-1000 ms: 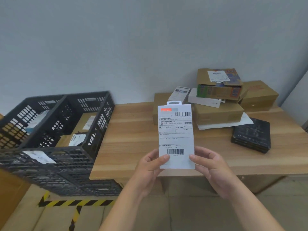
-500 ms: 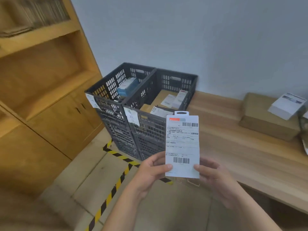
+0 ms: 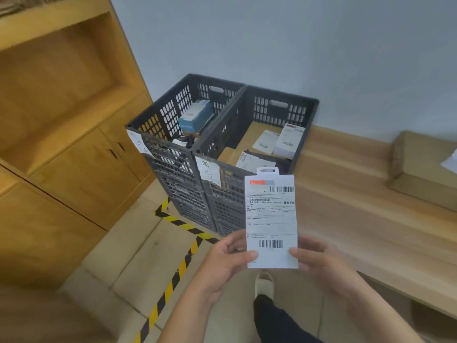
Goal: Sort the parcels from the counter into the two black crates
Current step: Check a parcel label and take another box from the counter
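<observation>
A flat white parcel (image 3: 271, 219) with a shipping label and barcodes stands upright in front of me. My left hand (image 3: 228, 259) pinches its lower left edge and my right hand (image 3: 319, 262) pinches its lower right edge. Behind it stand two black crates side by side. The left crate (image 3: 158, 120) holds a blue box (image 3: 195, 116). The right crate (image 3: 306, 107) holds brown boxes and white labelled parcels (image 3: 288, 141). Each crate has a paper tag on its front.
The wooden counter (image 3: 358, 219) runs along the right, with a brown cardboard box (image 3: 420, 169) on it. A wooden cabinet (image 3: 74, 157) fills the left. Yellow-black tape (image 3: 173, 280) crosses the tiled floor. My foot (image 3: 264, 284) is below the parcel.
The view has swung left from the counter's parcel pile to the crates and moved closer to them. Both hands keep the same hold on the white parcel.
</observation>
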